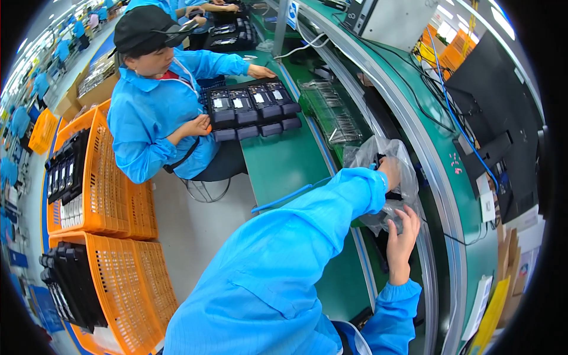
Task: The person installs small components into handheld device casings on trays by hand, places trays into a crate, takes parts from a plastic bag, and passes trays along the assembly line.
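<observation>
My left hand [389,172] reaches across to a clear plastic bag [407,155] lying by the metal rail at the bench's back. Its fingers are partly hidden, curled at a small black part [377,160] at the mouth of the bag. Closer to me, my right hand [402,239] is open, fingers spread, beside the lower end of the same bag. Nothing shows in its palm. What else the bag contains is too blurred to make out.
A green bin [331,112] of thin metal parts stands beyond the bag. A co-worker in blue [160,112] handles a black tray [251,109] of devices on the green bench [290,167]. Orange crates [127,278] stand at left; a blue cord [290,195] crosses the bench.
</observation>
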`<action>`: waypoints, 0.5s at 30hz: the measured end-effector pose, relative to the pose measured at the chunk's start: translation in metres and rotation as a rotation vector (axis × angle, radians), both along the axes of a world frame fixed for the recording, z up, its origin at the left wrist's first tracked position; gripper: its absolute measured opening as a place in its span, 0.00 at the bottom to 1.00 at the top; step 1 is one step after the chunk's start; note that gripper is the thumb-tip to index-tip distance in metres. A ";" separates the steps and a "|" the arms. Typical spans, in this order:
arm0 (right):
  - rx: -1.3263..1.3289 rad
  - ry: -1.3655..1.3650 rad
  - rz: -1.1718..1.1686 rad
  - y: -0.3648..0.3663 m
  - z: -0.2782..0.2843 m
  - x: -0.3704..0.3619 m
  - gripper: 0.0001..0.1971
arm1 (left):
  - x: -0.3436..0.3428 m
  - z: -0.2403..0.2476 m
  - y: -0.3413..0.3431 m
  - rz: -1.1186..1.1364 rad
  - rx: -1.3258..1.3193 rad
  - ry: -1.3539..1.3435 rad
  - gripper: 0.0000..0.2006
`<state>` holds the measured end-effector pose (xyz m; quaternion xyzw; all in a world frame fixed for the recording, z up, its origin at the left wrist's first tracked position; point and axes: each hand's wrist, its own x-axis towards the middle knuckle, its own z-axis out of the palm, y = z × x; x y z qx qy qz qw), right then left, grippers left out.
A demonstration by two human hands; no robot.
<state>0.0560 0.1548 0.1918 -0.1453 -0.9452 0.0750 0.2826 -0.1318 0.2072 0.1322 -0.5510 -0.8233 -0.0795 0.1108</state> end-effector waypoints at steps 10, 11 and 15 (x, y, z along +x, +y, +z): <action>-0.232 0.144 0.030 -0.036 -0.027 0.015 0.10 | -0.002 -0.010 0.017 -0.021 0.223 -0.033 0.11; -0.234 0.145 0.027 -0.039 -0.027 0.014 0.10 | -0.003 -0.011 0.020 0.055 0.345 -0.083 0.11; -0.280 0.175 0.028 -0.050 -0.027 0.010 0.09 | -0.028 -0.026 0.022 0.030 0.366 -0.051 0.11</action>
